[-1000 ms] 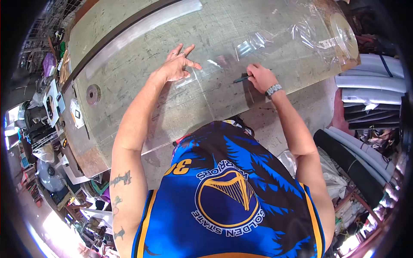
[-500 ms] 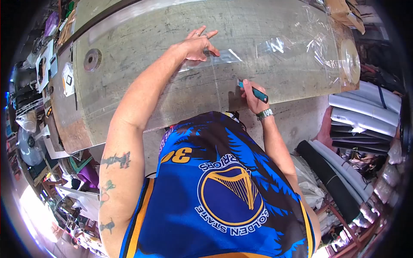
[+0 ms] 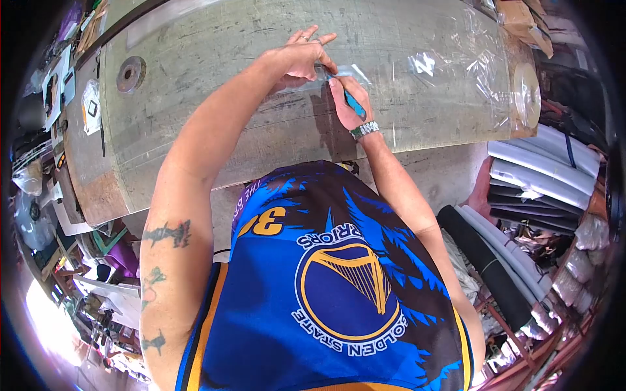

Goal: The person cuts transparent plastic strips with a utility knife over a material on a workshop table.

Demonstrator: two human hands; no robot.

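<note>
My left hand lies on the worktable with its fingers spread, pressing on a clear plastic strip. Wrapped in my right hand is a teal utility knife. Its tip end meets the strip's near edge, right beside my left thumb and forefinger. The blade itself is hidden behind the fingers. Part of the strip runs out of sight under my left hand.
A tape roll lies at the table's left, and a larger clear roll at its right end. Crumpled clear film spreads near that roll. Rolled sheet material is stacked to the right, below table height.
My right hand has carried the knife up and left, from the table's near edge to the strip beside my left hand. The left hand stays on the strip.
</note>
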